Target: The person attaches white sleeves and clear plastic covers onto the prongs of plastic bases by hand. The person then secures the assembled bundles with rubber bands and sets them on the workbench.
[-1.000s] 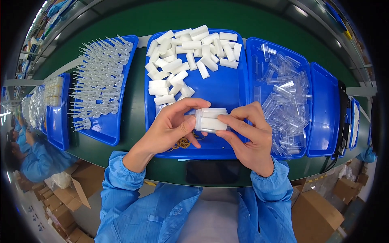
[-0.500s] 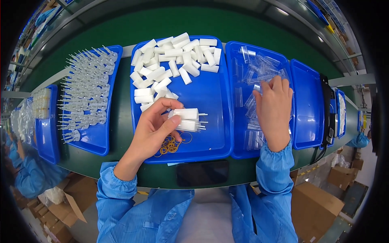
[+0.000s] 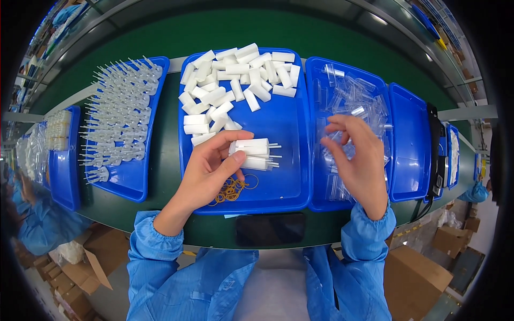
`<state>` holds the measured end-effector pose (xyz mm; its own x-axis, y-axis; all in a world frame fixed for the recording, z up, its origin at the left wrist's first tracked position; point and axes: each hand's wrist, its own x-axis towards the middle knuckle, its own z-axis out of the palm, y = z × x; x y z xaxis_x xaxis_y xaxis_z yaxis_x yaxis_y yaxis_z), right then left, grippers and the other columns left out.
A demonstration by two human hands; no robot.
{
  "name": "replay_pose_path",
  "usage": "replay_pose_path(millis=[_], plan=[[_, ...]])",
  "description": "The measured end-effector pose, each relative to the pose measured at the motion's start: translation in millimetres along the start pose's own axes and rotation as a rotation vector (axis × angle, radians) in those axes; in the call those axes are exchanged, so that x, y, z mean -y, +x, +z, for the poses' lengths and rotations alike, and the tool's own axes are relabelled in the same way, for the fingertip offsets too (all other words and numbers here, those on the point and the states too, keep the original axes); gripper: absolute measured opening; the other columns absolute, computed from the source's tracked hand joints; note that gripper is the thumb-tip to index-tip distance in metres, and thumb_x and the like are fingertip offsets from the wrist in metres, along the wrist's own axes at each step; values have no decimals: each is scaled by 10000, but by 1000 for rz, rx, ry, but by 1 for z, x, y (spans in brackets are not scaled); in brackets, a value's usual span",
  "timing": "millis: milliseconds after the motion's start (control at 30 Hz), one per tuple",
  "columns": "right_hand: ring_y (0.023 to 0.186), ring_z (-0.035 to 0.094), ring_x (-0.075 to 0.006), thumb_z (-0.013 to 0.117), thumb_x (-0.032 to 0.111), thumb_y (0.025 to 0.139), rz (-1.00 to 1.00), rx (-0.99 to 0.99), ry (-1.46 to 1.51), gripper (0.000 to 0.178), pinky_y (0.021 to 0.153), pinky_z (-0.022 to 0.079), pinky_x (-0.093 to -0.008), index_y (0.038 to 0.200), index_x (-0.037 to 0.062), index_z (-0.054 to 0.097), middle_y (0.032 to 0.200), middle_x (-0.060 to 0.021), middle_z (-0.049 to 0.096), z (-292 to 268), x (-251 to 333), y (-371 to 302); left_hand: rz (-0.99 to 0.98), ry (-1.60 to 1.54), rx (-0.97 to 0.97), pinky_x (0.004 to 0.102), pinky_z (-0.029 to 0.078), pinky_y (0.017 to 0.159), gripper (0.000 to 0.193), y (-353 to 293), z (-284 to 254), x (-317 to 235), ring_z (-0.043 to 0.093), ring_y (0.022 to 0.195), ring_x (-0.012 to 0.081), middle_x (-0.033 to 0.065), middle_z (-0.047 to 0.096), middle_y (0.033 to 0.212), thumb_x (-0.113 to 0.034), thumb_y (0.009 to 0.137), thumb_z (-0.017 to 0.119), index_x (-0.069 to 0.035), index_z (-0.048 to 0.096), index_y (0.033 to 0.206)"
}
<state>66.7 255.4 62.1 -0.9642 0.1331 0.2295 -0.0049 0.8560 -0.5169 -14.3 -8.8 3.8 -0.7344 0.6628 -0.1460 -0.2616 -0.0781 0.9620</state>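
My left hand [image 3: 206, 170] is closed around a bundle of white blocks [image 3: 252, 146], with clear plastic along it and thin white prongs sticking out to the right. It hovers over the near part of a blue tray [image 3: 284, 128] with loose white blocks [image 3: 259, 92]. Tan rubber bands [image 3: 229, 191] lie just under this hand. My right hand [image 3: 360, 160] is above another blue tray [image 3: 316, 199] of clear plastic pieces [image 3: 353, 99]. Its fingers are curled opposite the thumb; whether a clear piece is between them is hard to make out.
At left, a blue tray [image 3: 120, 184] carries rows of white pronged parts [image 3: 119, 115]. Another blue tray [image 3: 409, 166] stands at right, beside a black device [image 3: 432, 152]. A dark phone-like slab [image 3: 270, 229] lies at the table's near edge. Cardboard boxes [image 3: 417, 278] stand below.
My right hand has drawn back from the clear pieces, toward me and slightly left, its thumb and fingers now facing left. My left hand still holds the bundle in nearly the same place.
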Motion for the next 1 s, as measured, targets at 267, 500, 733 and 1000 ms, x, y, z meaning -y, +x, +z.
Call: replay_pose_path(millis=[267, 500, 733, 1000], plan=[[820, 680, -208, 748, -65, 792, -164, 11, 510, 307, 718, 548, -306, 1088, -5, 694, 996, -129, 680, 14, 25, -9, 78, 51, -37, 256, 547, 698, 327, -2, 2, -1, 644, 1011, 165, 108, 617, 1225, -74, 984, 600, -38, 583, 1309], [754, 656, -168, 748, -48, 816, 54, 23, 685, 218, 670, 533, -285, 1027, -15, 703, 893, -115, 642, 31, 21, -19, 80, 79, -21, 256, 556, 716, 320, 0, 1, -1, 634, 1065, 171, 89, 573, 1230, -35, 964, 599, -29, 595, 1284], [720, 640, -119, 716, -20, 879, 241, 9, 958, 260, 634, 518, -230, 1137, -7, 687, 828, -57, 642, 38, 16, -23, 134, 93, -26, 288, 572, 854, 348, 1, 2, 3, 630, 1090, 190, 97, 563, 1230, 13, 910, 666, -21, 609, 1252], [712, 659, -117, 701, -2, 905, 372, 27, 1016, 253, 626, 537, -241, 1156, -31, 680, 865, -88, 697, 41, 16, -25, 211, 188, -63, 314, 571, 911, 358, -1, 4, 4, 623, 1116, 201, 105, 558, 1242, 17, 888, 691, -21, 619, 1237]])
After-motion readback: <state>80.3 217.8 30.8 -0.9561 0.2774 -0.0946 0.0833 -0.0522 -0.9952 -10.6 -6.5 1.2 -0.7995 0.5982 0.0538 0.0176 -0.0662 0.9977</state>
